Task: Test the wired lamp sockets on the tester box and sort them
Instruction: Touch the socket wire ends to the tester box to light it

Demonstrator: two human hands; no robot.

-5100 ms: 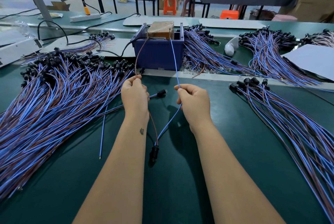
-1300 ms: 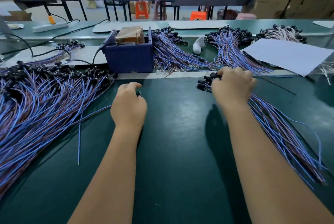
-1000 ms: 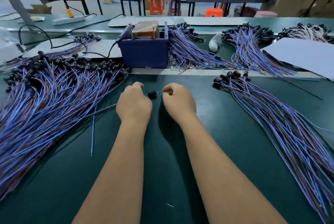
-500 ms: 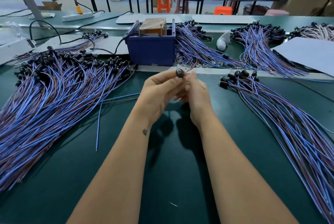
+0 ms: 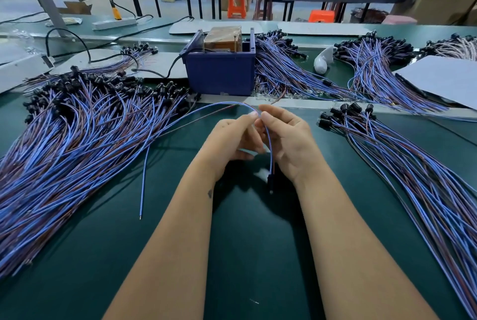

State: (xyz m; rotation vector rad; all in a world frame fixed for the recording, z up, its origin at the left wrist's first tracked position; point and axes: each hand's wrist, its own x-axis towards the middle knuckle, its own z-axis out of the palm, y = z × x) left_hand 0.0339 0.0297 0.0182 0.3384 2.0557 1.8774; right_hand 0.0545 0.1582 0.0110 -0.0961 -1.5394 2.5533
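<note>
Black and small, the plastic lamp socket (image 5: 270,182) dangles on thin blue and brown wires (image 5: 268,144) between the forearms, above the dark green bench mat (image 5: 245,255). It looks light; the limp leads should bend freely, so pinching the wires near the socket or near the bared tips seems the best grip. In the head view, left hand (image 5: 229,139) and right hand (image 5: 286,136) meet fingertip to fingertip, pinching the wires' arch before the dark blue tester box (image 5: 220,75).
</note>
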